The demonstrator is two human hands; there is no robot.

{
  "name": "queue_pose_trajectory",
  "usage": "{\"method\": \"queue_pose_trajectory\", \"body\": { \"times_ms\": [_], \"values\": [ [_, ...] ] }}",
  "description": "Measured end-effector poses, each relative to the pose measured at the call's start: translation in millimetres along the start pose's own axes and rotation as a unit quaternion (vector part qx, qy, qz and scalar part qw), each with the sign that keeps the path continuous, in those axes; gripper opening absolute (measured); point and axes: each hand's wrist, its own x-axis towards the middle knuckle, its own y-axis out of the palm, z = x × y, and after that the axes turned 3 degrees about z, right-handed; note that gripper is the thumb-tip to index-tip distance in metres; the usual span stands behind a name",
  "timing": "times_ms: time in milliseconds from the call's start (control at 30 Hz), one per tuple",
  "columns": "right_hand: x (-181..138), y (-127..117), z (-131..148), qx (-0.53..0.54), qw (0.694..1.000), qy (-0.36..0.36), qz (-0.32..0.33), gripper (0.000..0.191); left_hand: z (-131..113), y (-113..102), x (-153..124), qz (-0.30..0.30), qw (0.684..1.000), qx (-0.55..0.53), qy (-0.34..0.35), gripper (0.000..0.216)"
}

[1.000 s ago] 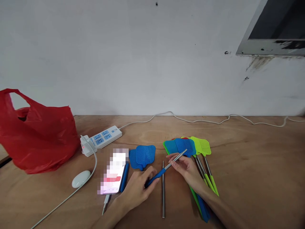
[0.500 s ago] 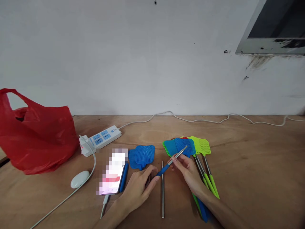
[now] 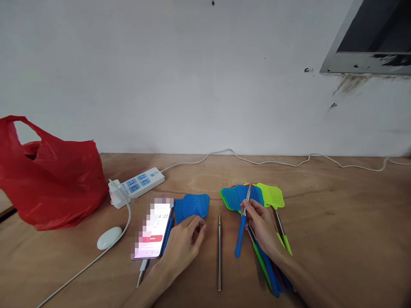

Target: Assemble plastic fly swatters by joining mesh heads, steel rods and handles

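My right hand [image 3: 261, 224] pinches a metal rod with a blue grip [image 3: 241, 226], holding it nearly upright in the picture, its tip over a pile of assembled fly swatters [image 3: 253, 196] in blue and lime green. My left hand [image 3: 184, 241] rests on the table with curled fingers touching the near edge of two loose blue swatter heads [image 3: 192, 206]; I cannot see anything held in it. A bare metal rod [image 3: 219, 252] lies between my hands.
A phone [image 3: 152, 235] with a lit screen lies left of my left hand, a blue handle [image 3: 167, 234] beside it. A white power strip [image 3: 136, 186], a white oval device [image 3: 109, 238], a cable and a red plastic bag [image 3: 48, 179] sit to the left. The wall stands behind the wooden table [image 3: 337, 222].
My left hand let go of the rod's blue grip and moved up to the blue swatter heads. My right hand swung the rod from slanted to nearly upright, over the swatter pile.
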Motion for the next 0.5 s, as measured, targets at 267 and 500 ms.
{"method": "queue_pose_trajectory", "body": {
  "times_ms": [267,500],
  "values": [
    [0,-4,-6,-0.047,0.998,0.004,0.052,0.038,28,4,4,-0.062,0.994,0.085,-0.013,0.044],
    [-2,-2,-4,-0.059,0.996,0.005,0.068,0.038,29,9,2,-0.037,0.993,0.116,-0.005,0.05]
  ]
}}
